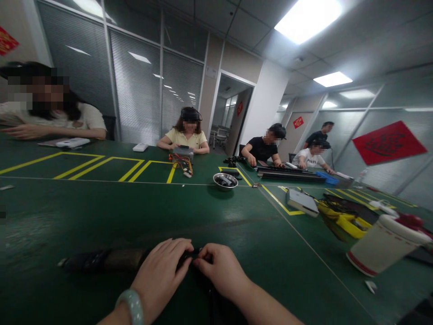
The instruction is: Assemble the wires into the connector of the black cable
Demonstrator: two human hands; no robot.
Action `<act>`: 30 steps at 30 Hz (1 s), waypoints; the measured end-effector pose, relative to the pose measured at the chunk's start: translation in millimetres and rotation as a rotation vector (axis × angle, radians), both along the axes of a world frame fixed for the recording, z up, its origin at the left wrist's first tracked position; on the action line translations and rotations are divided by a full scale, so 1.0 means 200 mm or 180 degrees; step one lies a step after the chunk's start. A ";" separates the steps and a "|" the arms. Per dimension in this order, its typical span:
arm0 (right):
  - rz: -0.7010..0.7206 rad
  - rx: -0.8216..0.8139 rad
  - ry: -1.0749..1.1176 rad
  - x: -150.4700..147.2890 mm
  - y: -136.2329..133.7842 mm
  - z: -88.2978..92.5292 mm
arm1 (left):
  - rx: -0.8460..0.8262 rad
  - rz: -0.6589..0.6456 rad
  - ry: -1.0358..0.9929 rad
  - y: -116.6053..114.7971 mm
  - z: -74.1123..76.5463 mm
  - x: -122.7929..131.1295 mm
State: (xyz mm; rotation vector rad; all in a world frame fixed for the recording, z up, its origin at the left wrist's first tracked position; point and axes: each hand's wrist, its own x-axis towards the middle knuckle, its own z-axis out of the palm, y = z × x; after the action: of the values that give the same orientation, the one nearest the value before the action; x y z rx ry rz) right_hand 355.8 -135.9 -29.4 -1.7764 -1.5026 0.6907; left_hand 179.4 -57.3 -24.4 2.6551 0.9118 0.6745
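Note:
In front of me a long dark cylindrical object (123,259) with a brownish middle and a light tip lies across the green table (135,216), its right end under my left hand. My left hand (165,266), with a pale green bangle (130,304) at the wrist, is curled around the black right end. Close by, my right hand (223,271) has thumb and forefinger pinched together at the same black part; what they grip is too small and dark to make out. A black strip-like shape below my right hand is blurred.
A metal bowl (225,181) of dark parts stands ahead, near a grey box with coloured wires (182,158). To the right are a silver box (302,201), yellow trays (353,225) and a white bucket-like container (385,246). Several people sit around the table.

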 end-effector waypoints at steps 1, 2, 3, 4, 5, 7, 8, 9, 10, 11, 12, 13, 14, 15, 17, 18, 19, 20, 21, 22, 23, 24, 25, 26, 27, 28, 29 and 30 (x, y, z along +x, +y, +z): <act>0.0010 -0.0001 0.0001 0.00 0.00 0.00 | 0.0003 0.0008 0.0007 0.00 0.00 0.00; 0.0016 0.0001 0.0005 0.00 0.00 0.00 | 0.0009 0.0006 0.0013 0.00 0.00 0.00; 0.0020 0.0003 0.0011 0.00 0.00 0.00 | 0.0016 -0.0004 0.0015 0.00 0.01 0.00; 0.0022 -0.0003 0.0021 0.00 0.00 0.00 | 0.0021 -0.0009 0.0011 -0.01 0.01 0.00; 0.0018 -0.0014 0.0031 0.00 0.00 0.00 | 0.0020 -0.0020 0.0010 -0.01 0.02 0.00; 0.0009 -0.0045 0.0028 0.00 0.00 0.00 | 0.0010 -0.0039 0.0013 -0.01 0.03 0.00; 0.0000 -0.0057 0.0017 0.00 0.00 0.01 | 0.0000 -0.0041 0.0016 -0.02 0.03 0.00; -0.0008 -0.0067 0.0005 0.00 0.00 0.01 | -0.0008 -0.0034 0.0018 -0.02 0.03 0.00; -0.0012 -0.0067 -0.0006 0.00 0.00 0.01 | -0.0011 -0.0026 0.0019 -0.02 0.03 0.00; -0.0018 -0.0062 -0.0012 0.00 0.00 0.01 | -0.0006 -0.0016 0.0014 -0.02 0.02 0.00; -0.0021 -0.0054 -0.0014 0.00 0.00 0.01 | 0.0003 -0.0002 0.0004 -0.02 0.02 0.00; -0.0020 -0.0044 -0.0013 0.00 0.00 0.01 | 0.0010 0.0005 -0.0003 -0.01 0.02 0.00; -0.0017 -0.0040 -0.0011 0.00 0.00 0.01 | 0.0015 0.0013 -0.0017 -0.01 0.02 0.00; -0.0017 -0.0036 -0.0014 0.00 0.00 0.01 | 0.0012 0.0013 -0.0029 -0.01 0.01 0.00; -0.0018 -0.0037 -0.0030 0.00 0.00 0.01 | -0.0005 0.0007 -0.0047 -0.02 0.02 0.00; -0.0018 -0.0034 -0.0043 0.00 0.00 0.01 | -0.0010 0.0000 -0.0052 -0.02 0.02 0.00; -0.0017 -0.0031 -0.0052 0.00 0.00 0.01 | -0.0008 -0.0007 -0.0060 -0.02 0.02 0.00; -0.0014 -0.0026 -0.0061 0.00 0.00 0.01 | -0.0001 -0.0010 -0.0071 -0.02 0.02 0.00; -0.0011 -0.0024 -0.0065 0.00 0.00 0.01 | 0.0007 -0.0011 -0.0081 -0.02 0.02 0.00; -0.0014 -0.0024 -0.0066 0.00 0.00 0.01 | 0.0016 -0.0007 -0.0098 -0.02 0.02 0.00; -0.0019 -0.0026 -0.0065 -0.01 0.00 0.01 | 0.0019 -0.0006 -0.0113 -0.02 0.02 0.00; -0.0021 -0.0034 -0.0063 -0.01 0.00 0.02 | 0.0020 -0.0008 -0.0124 -0.02 0.02 0.00; -0.0026 -0.0039 -0.0064 -0.01 0.00 0.02 | 0.0019 -0.0015 -0.0125 -0.02 0.02 0.00; -0.0030 -0.0042 -0.0065 -0.01 0.00 0.02 | 0.0018 -0.0019 -0.0119 -0.02 0.02 0.00; -0.0033 -0.0046 -0.0061 -0.01 -0.01 0.03 | 0.0017 -0.0022 -0.0108 -0.02 0.02 0.00; -0.0032 -0.0052 -0.0049 -0.01 -0.01 0.03 | 0.0014 -0.0025 -0.0093 -0.02 0.01 0.00; -0.0030 -0.0057 -0.0034 -0.01 -0.01 0.03 | 0.0011 -0.0031 -0.0075 -0.02 0.01 0.00; -0.0026 -0.0056 -0.0018 -0.01 -0.01 0.03 | 0.0009 -0.0037 -0.0063 -0.02 0.01 0.00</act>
State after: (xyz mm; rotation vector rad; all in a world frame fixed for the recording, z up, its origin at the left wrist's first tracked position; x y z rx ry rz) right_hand 352.8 -137.4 -23.0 -1.7983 -1.4965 0.6972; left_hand 179.8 -60.6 -21.5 2.6494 0.8900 0.6986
